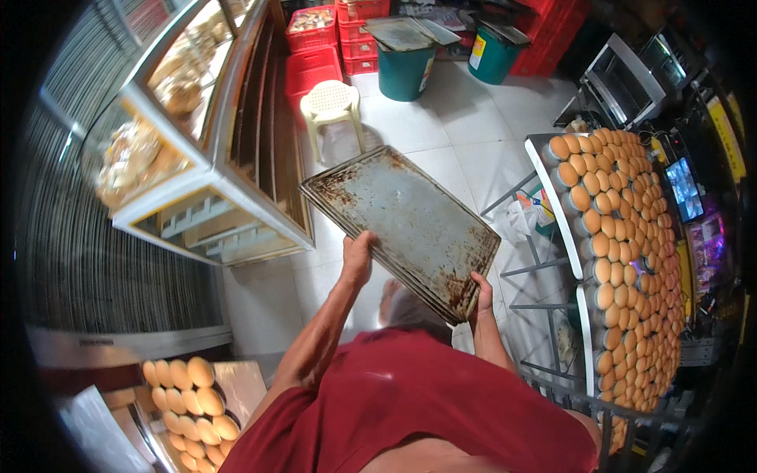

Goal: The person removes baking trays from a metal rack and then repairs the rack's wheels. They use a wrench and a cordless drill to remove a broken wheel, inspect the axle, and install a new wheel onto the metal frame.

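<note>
A stack of dark, rust-stained baking trays (398,225) is held over the tiled floor (426,130), before the person's red shirt (441,394). The left hand (358,258) grips its near long edge, fingers closed on the rim; the right hand's (483,296) fingers grasp the right short edge. The tray count is hard to tell, since the edges run together. Just beyond stands a cream stool (330,101). Right, golden buns (611,244) crowd a white-edged tabletop (558,211); left is a glass display case (206,183); farther back, green bins (406,75).
</note>
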`<state>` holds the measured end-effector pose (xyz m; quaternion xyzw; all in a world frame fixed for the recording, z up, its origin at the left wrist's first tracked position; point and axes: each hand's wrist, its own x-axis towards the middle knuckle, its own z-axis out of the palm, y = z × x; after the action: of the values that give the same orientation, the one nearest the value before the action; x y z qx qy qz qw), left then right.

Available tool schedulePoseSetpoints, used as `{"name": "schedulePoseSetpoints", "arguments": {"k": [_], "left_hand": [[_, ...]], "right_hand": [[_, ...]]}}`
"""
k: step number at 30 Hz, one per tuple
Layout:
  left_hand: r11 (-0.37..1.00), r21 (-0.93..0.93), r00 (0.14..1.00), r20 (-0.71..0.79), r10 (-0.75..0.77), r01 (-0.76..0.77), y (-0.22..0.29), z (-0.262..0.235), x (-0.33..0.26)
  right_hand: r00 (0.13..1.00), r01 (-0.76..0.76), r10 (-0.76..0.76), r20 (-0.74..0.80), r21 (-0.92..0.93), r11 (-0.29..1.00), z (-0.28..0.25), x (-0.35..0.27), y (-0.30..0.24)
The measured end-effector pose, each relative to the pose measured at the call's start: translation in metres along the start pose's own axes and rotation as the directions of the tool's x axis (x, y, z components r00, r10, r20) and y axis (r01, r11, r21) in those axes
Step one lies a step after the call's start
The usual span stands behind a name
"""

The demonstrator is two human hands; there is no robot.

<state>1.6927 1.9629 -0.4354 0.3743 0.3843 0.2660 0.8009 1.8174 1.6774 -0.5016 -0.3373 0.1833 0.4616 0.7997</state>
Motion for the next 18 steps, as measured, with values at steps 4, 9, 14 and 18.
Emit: {"name": "schedulePoseSetpoints", "arguments": {"k": [4,9,14,18], "left_hand": [[0.996,-0.001,0.992,-0.083,-0.093,0.093,0.022,0.031,0.150],[0.977,-0.092,0.978,-0.065,-0.199,0.192,0.024,0.069,0.355],[0.981,-0.125,0.989,-0.001,-0.148,0.147,0.064,0.154,0.607],[0.970,0.064,0.952,0.186,-0.241,0.233,0.124,0.203,0.837]], "right_hand": [[0.997,-0.044,0.042,-0.058,-0.034,0.998,0.083,0.110,-0.063],[0.998,-0.007,0.005,-0.056,-0.033,0.999,0.144,0.284,-0.138],[0.996,0.070,-0.075,-0.048,-0.089,0.994,0.241,0.498,-0.231],[0.994,0.073,-0.083,-0.075,-0.125,0.989,0.355,0.667,-0.326]]}}
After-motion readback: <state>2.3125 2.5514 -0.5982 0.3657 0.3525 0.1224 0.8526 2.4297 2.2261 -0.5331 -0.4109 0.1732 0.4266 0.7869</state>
